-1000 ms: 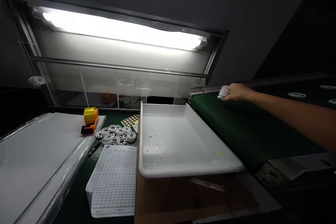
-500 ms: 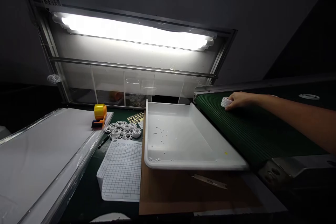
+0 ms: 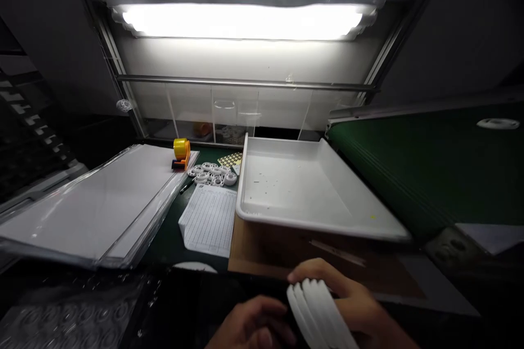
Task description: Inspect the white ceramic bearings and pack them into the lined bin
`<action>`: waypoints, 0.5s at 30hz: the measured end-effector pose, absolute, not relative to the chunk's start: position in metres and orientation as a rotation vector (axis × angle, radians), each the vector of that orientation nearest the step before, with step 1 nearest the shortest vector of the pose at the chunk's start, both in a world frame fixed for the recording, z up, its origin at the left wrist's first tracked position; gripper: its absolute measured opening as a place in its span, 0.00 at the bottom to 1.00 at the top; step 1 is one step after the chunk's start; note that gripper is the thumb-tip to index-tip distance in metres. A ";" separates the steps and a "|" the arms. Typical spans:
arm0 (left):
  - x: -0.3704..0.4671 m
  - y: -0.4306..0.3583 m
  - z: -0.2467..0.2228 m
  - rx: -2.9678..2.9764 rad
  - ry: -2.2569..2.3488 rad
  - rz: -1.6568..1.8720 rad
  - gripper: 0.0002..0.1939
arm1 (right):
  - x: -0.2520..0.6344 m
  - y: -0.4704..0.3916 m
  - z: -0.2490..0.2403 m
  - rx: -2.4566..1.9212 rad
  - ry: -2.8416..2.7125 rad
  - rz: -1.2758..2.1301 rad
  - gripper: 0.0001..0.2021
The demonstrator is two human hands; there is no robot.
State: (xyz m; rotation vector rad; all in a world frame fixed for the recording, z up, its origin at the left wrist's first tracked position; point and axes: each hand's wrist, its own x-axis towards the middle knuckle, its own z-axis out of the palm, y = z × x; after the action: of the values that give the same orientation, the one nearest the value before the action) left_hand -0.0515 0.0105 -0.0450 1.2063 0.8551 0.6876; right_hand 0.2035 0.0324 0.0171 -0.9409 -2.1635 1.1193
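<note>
Presently, we have stack of white rings [image 3: 317, 313] inside grip of right hand [image 3: 360, 305], held firmly by fingers; rims slant down-right, stacking axis goes roughly crosswise. Left hand [image 3: 251, 324] waits just left of grip, loosely curled, nothing visible inside.

Single view from a camera worn on the head, facing forward and down over the bench [image 3: 170, 232]. The left hand [image 3: 250, 324] and right hand [image 3: 352, 305] lie closest, at the lower edge; the tray [image 3: 307, 188] occupies the middle distance, with the lamp [image 3: 245, 22] beyond.
</note>
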 end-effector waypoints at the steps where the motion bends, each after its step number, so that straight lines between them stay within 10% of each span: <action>1: -0.045 0.009 -0.036 1.119 0.728 0.711 0.59 | 0.189 0.024 -0.002 -0.916 -2.052 1.120 0.13; 9: -0.012 -0.013 0.005 0.816 0.609 0.806 0.39 | 0.178 -0.011 -0.019 -0.846 -1.796 1.216 0.08; 15: -0.006 -0.018 0.008 0.864 0.699 0.695 0.37 | 0.188 -0.013 -0.020 -0.824 -1.685 1.352 0.42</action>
State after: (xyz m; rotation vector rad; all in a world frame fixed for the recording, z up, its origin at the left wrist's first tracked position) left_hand -0.0062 -0.0178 0.0082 0.8645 0.6995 0.6949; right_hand 0.1883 -0.0127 -0.0201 -0.8242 -1.6850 1.3522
